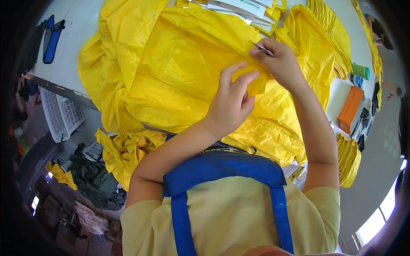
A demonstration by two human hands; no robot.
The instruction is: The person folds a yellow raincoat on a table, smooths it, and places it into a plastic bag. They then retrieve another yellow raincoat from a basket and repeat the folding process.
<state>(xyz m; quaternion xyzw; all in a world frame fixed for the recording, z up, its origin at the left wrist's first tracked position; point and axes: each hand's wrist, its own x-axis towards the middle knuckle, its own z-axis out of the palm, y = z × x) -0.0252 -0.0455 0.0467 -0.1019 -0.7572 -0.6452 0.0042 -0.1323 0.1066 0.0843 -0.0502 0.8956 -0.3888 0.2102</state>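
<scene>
Clamping a slim pointed tool [264, 50] in its grip, the right hand [276, 58] is reaching over glossy yellow fabric [183, 55] that is draping over the near edge of the surface [76, 38]; the left hand [230, 98] is curling, grip apart.

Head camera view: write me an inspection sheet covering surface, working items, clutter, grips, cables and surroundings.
Surface: pale table, largely covered.
Working items: large yellow fabric, creased and spread out; small pointed tool, its exact kind unclear.
Clutter: white-labelled stack at the far edge; orange box and green cylinder at right; blue-and-black item at left.
Left grip: left hand, fingers bent and apart, nothing visibly held; fabric contact unclear.
Right grip: right hand holds the tool.
Cables: nothing seen.
Surroundings: white basket and dark green cloth at left; bright window at lower right.
</scene>
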